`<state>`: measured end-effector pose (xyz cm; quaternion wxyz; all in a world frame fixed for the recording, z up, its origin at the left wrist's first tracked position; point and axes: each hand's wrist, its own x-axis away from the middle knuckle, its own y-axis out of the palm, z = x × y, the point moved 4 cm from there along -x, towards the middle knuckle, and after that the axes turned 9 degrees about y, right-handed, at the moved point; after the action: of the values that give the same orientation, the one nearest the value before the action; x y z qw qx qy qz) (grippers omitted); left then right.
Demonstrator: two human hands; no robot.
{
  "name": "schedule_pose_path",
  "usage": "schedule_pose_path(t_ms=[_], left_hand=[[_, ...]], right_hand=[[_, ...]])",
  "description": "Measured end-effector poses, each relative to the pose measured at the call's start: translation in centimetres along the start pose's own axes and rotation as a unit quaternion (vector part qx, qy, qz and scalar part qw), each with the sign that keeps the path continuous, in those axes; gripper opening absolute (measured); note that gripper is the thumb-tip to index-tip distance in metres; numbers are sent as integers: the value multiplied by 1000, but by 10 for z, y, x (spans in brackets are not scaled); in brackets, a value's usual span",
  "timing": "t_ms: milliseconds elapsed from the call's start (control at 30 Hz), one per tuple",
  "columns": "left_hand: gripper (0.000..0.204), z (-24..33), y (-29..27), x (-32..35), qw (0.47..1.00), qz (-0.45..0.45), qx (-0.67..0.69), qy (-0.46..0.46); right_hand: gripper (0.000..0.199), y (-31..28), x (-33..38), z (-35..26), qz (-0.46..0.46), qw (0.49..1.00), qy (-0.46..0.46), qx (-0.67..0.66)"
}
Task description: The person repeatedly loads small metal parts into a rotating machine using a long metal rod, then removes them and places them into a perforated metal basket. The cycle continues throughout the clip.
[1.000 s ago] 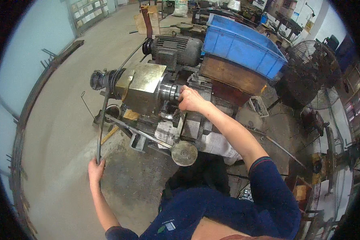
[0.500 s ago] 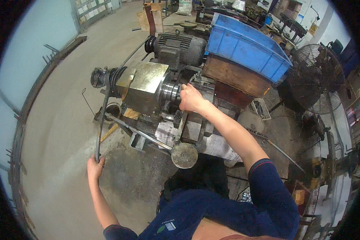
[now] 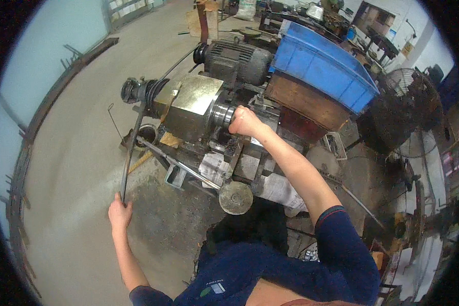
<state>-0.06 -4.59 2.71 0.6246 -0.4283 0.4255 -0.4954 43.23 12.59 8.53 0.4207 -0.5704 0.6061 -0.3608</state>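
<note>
My left hand (image 3: 120, 213) grips the lower end of a long dark metal bar (image 3: 131, 150) that runs up into the left end of a small lathe. The lathe's brass-coloured headstock (image 3: 191, 106) sits in the middle, with a steel chuck (image 3: 222, 115) on its right face. My right hand (image 3: 245, 121) is closed over the chuck's front; whatever lies under the palm is hidden. A round handwheel (image 3: 235, 197) hangs at the machine's near side.
A grey electric motor (image 3: 237, 60) stands behind the headstock. A blue plastic crate (image 3: 324, 66) rests on a wooden box to the right. A black floor fan (image 3: 400, 109) stands far right. Metal rods (image 3: 30, 132) lie along the concrete floor at left.
Both hands keep their grips. The view has shifted slightly; the bar and my right arm hold nearly the same places.
</note>
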Motion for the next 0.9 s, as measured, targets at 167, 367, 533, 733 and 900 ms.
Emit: schedule_pose_path(t_ms=[167, 367, 533, 733, 900], left_hand=[[31, -17, 14, -11, 1000, -7, -13, 17], [18, -114, 2, -93, 968, -3, -239, 73], [13, -174, -3, -152, 931, 72, -330, 140], [18, -174, -3, -155, 961, 70, -269, -11], [27, -59, -5, -127, 935, 301, 85, 169]], right_hand=[[21, -1, 1, 3, -19, 999, 10, -48], [23, 5, 2, 17, -23, 999, 0, -43], [22, 7, -1, 15, 7, 999, 25, -32], [26, -31, 29, 12, 34, 997, -34, -67], [31, -93, 134, 93, 150, 981, -30, -123]])
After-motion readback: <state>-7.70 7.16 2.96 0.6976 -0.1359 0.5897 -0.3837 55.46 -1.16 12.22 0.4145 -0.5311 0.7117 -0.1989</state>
